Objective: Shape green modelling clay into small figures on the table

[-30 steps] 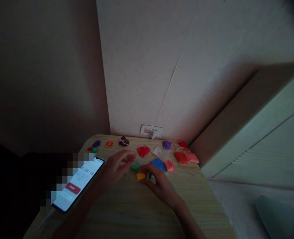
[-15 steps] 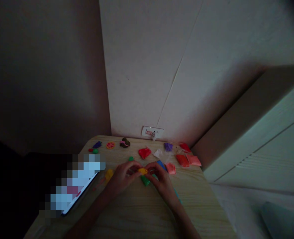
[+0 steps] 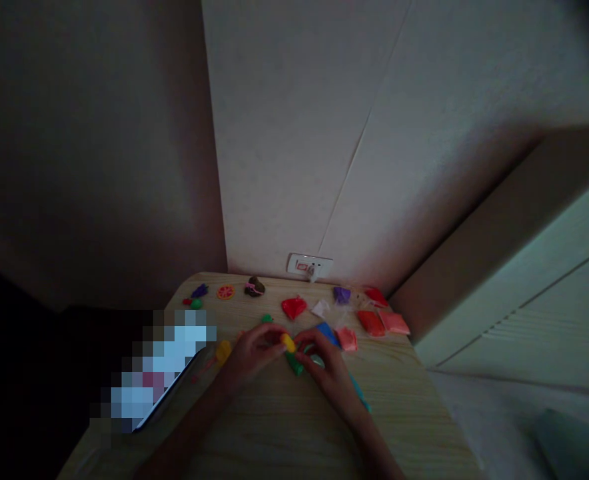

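Both of my hands meet over the middle of a light wooden table [image 3: 274, 433]. My left hand [image 3: 252, 353] and my right hand [image 3: 324, 363] pinch a small yellow lump of clay [image 3: 288, 343] between their fingertips. A green piece of clay [image 3: 293, 364] lies just under the yellow lump, by my right fingers. A blue clay packet [image 3: 327, 331] sits right behind my right hand. Another yellow lump [image 3: 223, 351] rests on the table left of my left hand.
A lit phone [image 3: 162, 373] lies at the table's left edge. Clay packets in red [image 3: 293, 307], white, purple [image 3: 342, 294] and orange-red [image 3: 372, 322] line the back right. Small clay figures [image 3: 254, 287] stand at the back left. A wall socket [image 3: 309, 266] is behind.
My hands came together on the yellow lump and lifted it slightly off the green piece. The left hand moved right from near the phone. The view shifted a little.
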The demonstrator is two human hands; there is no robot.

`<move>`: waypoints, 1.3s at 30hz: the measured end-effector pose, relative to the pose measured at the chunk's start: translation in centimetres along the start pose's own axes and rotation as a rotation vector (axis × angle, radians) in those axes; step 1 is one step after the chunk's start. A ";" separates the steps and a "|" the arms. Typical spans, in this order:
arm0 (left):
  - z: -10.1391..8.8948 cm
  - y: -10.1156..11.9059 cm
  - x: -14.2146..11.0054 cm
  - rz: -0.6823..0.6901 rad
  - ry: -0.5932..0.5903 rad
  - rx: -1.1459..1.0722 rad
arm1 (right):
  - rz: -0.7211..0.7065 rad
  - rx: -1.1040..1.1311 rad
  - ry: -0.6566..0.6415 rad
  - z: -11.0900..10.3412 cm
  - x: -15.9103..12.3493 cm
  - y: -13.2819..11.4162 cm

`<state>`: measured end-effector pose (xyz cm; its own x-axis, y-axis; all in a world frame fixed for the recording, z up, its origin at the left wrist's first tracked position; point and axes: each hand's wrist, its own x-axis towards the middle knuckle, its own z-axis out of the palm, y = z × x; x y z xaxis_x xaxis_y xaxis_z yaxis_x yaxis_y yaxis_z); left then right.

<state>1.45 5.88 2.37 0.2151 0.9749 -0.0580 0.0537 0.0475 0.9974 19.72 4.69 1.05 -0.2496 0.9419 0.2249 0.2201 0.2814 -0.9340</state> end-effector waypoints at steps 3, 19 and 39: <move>-0.2 -0.2 0.2 -0.049 -0.007 -0.082 | -0.076 -0.053 -0.038 0.1 -0.2 -0.4; 0.1 -0.8 0.1 -0.087 -0.151 -0.191 | -0.238 -0.322 -0.050 -0.3 -0.8 -1.2; 1.2 -0.7 -0.7 -0.163 -0.144 -0.311 | -0.258 -0.337 0.018 -0.4 -0.8 -1.4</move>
<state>2.45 4.87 1.67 0.3643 0.9096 -0.1999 -0.1957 0.2846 0.9384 20.03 3.61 2.28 -0.3212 0.8350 0.4468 0.4493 0.5497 -0.7043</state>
